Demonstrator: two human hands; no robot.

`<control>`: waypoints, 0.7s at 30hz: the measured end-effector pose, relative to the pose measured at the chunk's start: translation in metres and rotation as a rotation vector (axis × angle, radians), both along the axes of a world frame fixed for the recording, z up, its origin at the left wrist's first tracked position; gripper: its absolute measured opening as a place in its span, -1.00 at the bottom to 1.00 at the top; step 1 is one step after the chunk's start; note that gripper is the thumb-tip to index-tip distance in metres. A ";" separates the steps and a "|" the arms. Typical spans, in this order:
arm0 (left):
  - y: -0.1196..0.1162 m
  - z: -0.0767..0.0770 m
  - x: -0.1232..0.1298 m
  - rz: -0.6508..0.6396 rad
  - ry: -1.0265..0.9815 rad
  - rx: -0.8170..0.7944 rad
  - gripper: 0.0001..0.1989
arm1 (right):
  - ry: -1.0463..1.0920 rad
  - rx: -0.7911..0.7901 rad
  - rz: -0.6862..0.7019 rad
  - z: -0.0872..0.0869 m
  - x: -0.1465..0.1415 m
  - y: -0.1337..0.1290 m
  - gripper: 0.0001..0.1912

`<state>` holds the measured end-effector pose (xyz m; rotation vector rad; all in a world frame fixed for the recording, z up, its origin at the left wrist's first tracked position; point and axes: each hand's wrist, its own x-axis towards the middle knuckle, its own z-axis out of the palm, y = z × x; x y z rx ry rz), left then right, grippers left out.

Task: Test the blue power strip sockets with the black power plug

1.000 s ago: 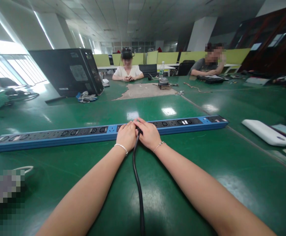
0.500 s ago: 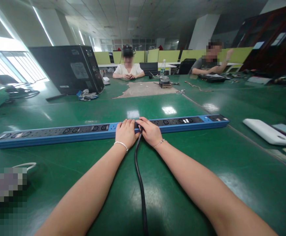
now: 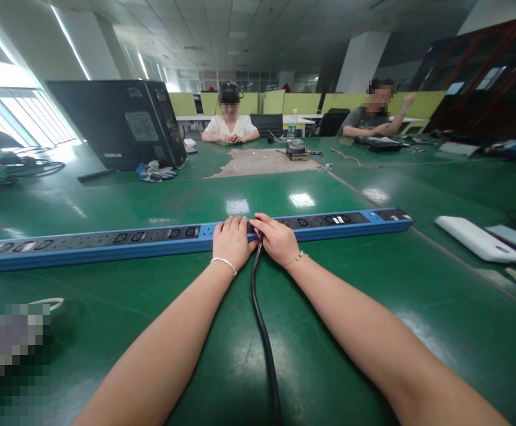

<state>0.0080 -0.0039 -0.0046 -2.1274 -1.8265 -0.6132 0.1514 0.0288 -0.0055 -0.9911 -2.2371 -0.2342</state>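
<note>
A long blue power strip (image 3: 169,248) with rows of black sockets lies across the green table (image 3: 151,331). My left hand (image 3: 231,241) rests over its middle, fingers wrapped over the top and thumb at the near side. Close beside it, my right hand (image 3: 278,238) pinches the end of a black power cord (image 3: 264,331) at the strip. The plug is mostly hidden under my fingers, so I cannot tell how deep it sits in a socket. From there the cord runs down the table towards me.
A black computer case (image 3: 120,127) stands at the back left, gloves (image 3: 155,171) in front of it. A white power bank-like block (image 3: 477,238) lies at right. Two people sit across the table, near a bottle (image 3: 292,125) and a round dark device (image 3: 296,148). A blurred-out item is at lower left.
Both hands stay at the strip's middle. The view has shifted slightly, and the cord's lower part lies a little further right.
</note>
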 end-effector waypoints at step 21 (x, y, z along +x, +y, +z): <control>0.000 0.004 0.003 0.058 0.063 -0.109 -0.29 | 0.438 0.020 -0.172 0.054 0.129 0.026 -0.68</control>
